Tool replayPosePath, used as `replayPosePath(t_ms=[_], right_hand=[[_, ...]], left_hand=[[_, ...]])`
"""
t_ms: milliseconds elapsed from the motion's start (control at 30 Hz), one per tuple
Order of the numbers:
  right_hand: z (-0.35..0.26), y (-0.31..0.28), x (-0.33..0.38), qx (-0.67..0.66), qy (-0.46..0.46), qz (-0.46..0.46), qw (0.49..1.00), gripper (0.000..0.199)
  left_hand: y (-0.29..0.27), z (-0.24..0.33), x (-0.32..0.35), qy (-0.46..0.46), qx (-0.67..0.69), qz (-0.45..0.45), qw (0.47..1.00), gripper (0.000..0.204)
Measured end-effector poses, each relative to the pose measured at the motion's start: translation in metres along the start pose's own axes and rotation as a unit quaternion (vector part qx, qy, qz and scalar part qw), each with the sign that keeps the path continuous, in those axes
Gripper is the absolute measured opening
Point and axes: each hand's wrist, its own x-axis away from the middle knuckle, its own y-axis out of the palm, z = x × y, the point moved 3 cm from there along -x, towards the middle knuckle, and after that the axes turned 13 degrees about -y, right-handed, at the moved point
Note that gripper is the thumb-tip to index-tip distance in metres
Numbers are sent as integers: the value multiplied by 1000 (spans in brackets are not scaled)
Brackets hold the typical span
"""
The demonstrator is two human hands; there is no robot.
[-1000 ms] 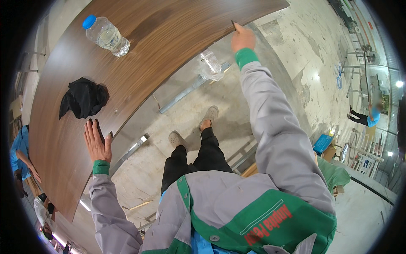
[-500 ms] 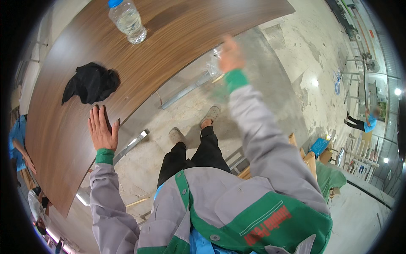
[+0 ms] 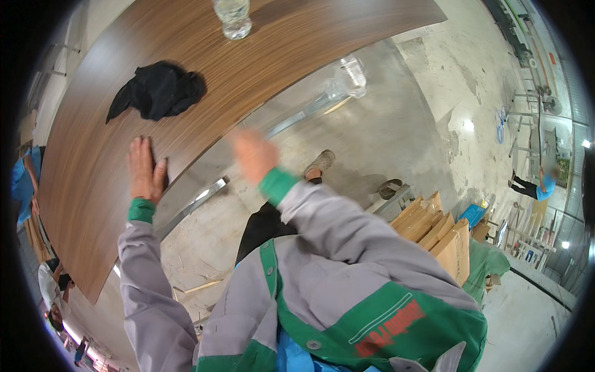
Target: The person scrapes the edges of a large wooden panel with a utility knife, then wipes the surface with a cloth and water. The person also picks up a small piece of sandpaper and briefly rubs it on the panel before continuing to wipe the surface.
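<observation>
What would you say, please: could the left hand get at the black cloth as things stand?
Probably yes: the left hand rests on the wood-grain tabletop, the black cloth lies a little beyond it, and nothing visible blocks the gap.

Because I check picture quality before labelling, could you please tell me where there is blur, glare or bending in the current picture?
Head view: right grip smeared, probably by motion; left grip sharper. Head view: a glare spot on the pale floor at right. Head view: near edge of the tabletop bows, likely lens distortion.
</observation>
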Motion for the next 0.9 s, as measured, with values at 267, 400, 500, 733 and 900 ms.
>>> replayPosePath(t_ms=[267,400,500,733,900], right_hand=[[141,-116,-57,242,140,148,949,34],[-30,30,-7,-2,58,-3,998,45],[-127,99,29,-177,-160,-87,967,53],[72,-62,4,-212,141,249,935,31],[242,-198,-45,10,298,279,913,35]], left_hand=[[-1,-94,19,-64,-72,52,994,78],[-1,-90,19,-72,-52,56,994,77],[-5,-90,18,-71,-56,54,994,77],[-7,-86,17,-53,-21,65,996,71],[-12,-77,16,-49,-34,65,996,71]])
